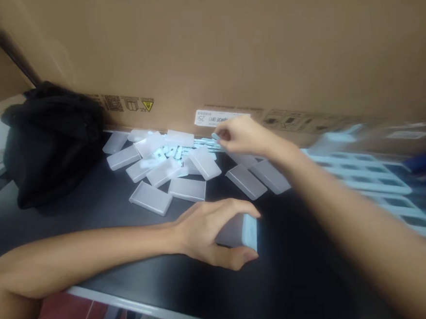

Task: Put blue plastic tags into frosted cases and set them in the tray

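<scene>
My left hand [211, 232] rests low over the black table, thumb and fingers closed around a small translucent plastic case with a light-blue end [250, 232]. Farther back, my right hand [238, 133] pinches a small light-blue plastic piece [216, 136] between thumb and finger. Just left of it lies a pile of similar light-blue pieces [206, 144]. Around that pile several translucent plastic cases [150, 198] lie scattered at various angles. More of these cases [245, 180] sit under and in front of my right wrist.
A large cardboard box [227, 46] stands along the back of the black table [296, 251]. At the left is a black cloth bag [51, 141]. Light-blue slotted trays or rows of pieces [374, 172], blurred, lie at the right beyond my right forearm.
</scene>
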Tool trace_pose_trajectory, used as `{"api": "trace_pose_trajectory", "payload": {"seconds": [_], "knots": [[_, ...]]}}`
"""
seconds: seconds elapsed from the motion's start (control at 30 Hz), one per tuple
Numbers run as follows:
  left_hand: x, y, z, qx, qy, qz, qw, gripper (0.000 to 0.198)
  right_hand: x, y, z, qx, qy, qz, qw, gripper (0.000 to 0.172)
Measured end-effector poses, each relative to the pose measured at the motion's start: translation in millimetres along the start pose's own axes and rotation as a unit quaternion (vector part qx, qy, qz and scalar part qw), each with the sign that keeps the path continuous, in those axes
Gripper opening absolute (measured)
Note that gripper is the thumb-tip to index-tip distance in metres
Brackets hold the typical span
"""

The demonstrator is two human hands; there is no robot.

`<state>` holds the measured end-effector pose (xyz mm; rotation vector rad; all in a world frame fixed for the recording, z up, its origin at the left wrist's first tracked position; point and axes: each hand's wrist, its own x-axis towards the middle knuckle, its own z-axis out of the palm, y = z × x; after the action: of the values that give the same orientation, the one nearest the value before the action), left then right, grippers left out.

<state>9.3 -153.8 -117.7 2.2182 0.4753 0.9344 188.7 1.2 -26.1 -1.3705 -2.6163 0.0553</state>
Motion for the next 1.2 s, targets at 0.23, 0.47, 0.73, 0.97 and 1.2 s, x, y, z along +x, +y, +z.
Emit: {"api": "trace_pose_trajectory", "payload": {"seconds": [0.23, 0.47, 0.73, 0.97, 1.2], "knots": [[7, -3, 1.8, -0.007, 0.073, 0.092, 0.993, 0.066, -80, -26, -48, 0.275, 0.258, 0.072, 0.924, 0.015], [7, -10, 8.8, -0.012, 0.115, 0.077, 0.99, 0.067, -153, -55, -43, 0.344, 0.348, 0.023, 0.872, 0.008], [6, -5, 5.4, -0.004, 0.109, 0.035, 0.993, 0.047, -161, -53, -30, 0.363, 0.365, -0.04, 0.856, 0.014], [5, -3, 6.4, -0.023, 0.133, 0.034, 0.99, 0.054, -160, -59, -20, 0.276, 0.277, -0.081, 0.917, 0.011], [6, -6, 10.4, -0.053, 0.186, 0.033, 0.98, 0.06, -163, -71, -4, 0.105, 0.232, -0.101, 0.962, 0.02]]}}
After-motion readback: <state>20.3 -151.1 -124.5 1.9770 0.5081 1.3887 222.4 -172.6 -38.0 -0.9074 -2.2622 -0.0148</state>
